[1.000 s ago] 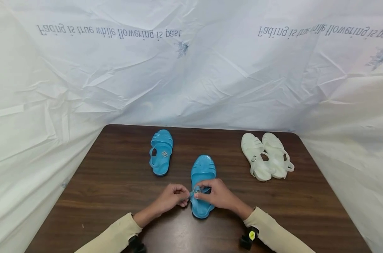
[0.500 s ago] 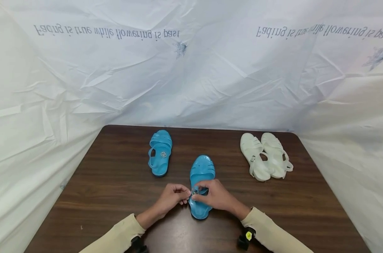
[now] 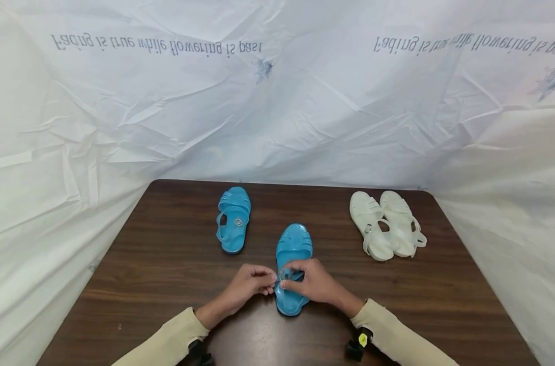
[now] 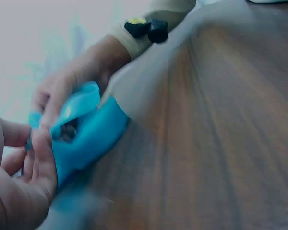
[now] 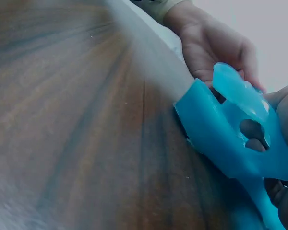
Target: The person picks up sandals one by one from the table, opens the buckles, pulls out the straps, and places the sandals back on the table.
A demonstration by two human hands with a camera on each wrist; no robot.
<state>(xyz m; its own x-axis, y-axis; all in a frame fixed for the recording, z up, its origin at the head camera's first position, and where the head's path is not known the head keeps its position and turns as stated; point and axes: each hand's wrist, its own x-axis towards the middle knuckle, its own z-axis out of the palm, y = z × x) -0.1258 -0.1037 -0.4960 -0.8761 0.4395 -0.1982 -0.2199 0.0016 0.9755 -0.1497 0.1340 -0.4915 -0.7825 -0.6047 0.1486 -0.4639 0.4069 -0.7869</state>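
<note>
In the head view, a blue sandal (image 3: pixel 294 239) lies on the table, toe pointing away from me. My right hand (image 3: pixel 322 285) reaches over it from the right and pinches the ankle strap by its metal buckle (image 3: pixel 285 275) between thumb and index finger. From the left, my left hand (image 3: pixel 246 291) pinches at the sandal's left edge, where the strap end lies, mostly hidden by the fingers. The left wrist view shows the blue strap (image 4: pixel 81 103) raised above the sole near both hands. In the right wrist view, the sandal's heel (image 5: pixel 206 129) faces the camera.
Another blue sandal (image 3: pixel 233 218) lies farther back to the left, its strap looped at the side. A pair of white sandals (image 3: pixel 381 226) sits at the back right. The brown wooden table (image 3: pixel 176 254) ends at a hanging white sheet (image 3: pixel 277 127).
Both hands stay at the buckle and strap with hardly any movement. The left fingertips have edged slightly closer to the sandal. The other sandals have not moved.
</note>
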